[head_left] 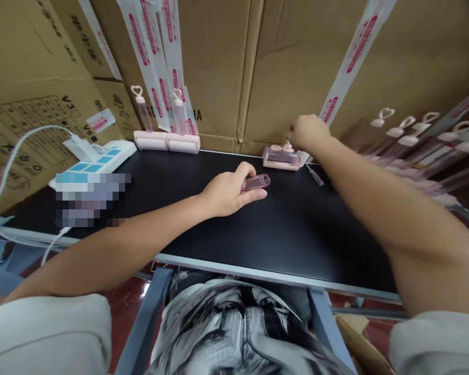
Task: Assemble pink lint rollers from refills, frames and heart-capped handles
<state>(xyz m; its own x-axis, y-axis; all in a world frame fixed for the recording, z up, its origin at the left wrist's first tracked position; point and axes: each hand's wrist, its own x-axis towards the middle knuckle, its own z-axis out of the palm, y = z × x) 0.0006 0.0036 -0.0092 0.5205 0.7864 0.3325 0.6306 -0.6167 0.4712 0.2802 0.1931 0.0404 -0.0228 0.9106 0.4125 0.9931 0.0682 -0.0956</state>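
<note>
My left hand [229, 191] holds a clear pinkish tube [257, 182] above the black table, its open end pointing right. At the back of the table, my right hand [308, 133] is closed beside a small pink piece [288, 147] over a pink holder [282, 158] with a clear front. What its fingers pinch is too small to make out. A screwdriver [315, 175] with a clear handle lies just right of the holder.
Two pink holders [151, 140] with upright heart-topped tubes [180, 112] stand at the back left. A white power strip [96, 164] with cables lies on the left. Several heart-topped tubes [407, 138] stand at right. Cardboard [211, 62] walls the back of the black table [281, 234].
</note>
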